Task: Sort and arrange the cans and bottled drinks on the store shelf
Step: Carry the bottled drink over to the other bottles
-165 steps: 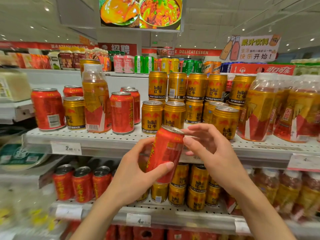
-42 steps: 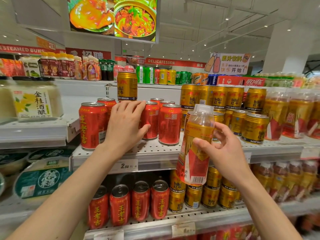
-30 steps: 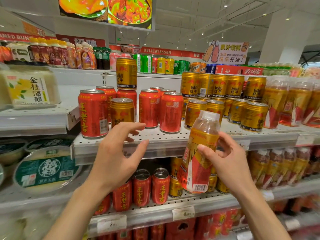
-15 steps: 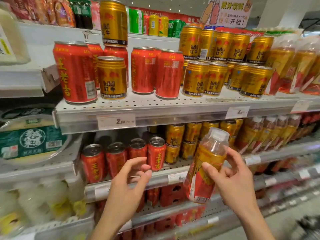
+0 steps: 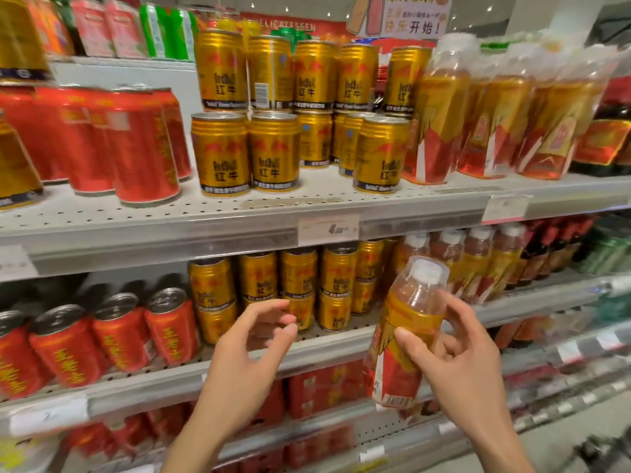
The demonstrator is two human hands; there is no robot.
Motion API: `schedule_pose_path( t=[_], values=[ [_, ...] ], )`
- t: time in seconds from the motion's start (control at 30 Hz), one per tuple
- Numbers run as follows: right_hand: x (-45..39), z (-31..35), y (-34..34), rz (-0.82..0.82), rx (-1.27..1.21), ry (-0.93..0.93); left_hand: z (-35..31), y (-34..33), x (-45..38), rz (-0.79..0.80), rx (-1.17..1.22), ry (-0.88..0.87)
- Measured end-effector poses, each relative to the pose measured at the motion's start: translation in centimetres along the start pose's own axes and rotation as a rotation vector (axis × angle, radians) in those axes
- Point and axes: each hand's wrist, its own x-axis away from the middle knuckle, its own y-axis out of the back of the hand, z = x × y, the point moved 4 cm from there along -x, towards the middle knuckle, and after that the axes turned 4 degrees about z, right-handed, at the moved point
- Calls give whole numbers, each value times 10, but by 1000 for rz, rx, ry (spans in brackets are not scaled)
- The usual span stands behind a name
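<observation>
One bottle (image 5: pixel 406 339) in right hand (image 5: pixel 457 356).

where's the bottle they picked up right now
In the head view the bottle is at lower right, gripped by the right hand, held in front of the second shelf near the stacked gold cans and matching bottles.

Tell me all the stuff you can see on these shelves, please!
Held bottle: one, gold and red, white cap, right hand.
Gold cans: many, upper shelf middle, stacked two high; more on the lower shelf.
Red cans: several, upper shelf left; more on the lower shelf left.
Shelf bottles: several, gold and red, upper shelf right; more below.
Price tags: a few, white, shelf edges.
Hands: left hand empty, fingers loosely curled; right hand holding the bottle.
</observation>
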Motion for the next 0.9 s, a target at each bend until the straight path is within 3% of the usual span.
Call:
schedule_pose_path(
  t=[0.33, 0.57, 0.67, 0.8, 0.9],
  values=[
    [-70, -2, 113, -17, 28, 32, -55, -111, -42, -37, -90, -119],
    [-108, 48, 157, -154, 54, 223, -125, -124, -87, -107, -444, -523],
    [-129, 83, 168, -190, 84, 348, -151, -117, -116, -213, -574, -653],
    [-161, 126, 170, -252, 92, 484, -165, -102, -142, -336, -674, -667],
    [-188, 145, 160, -248, 110, 512, -160, -90, -156, -338, -611, -583]
  ],
)
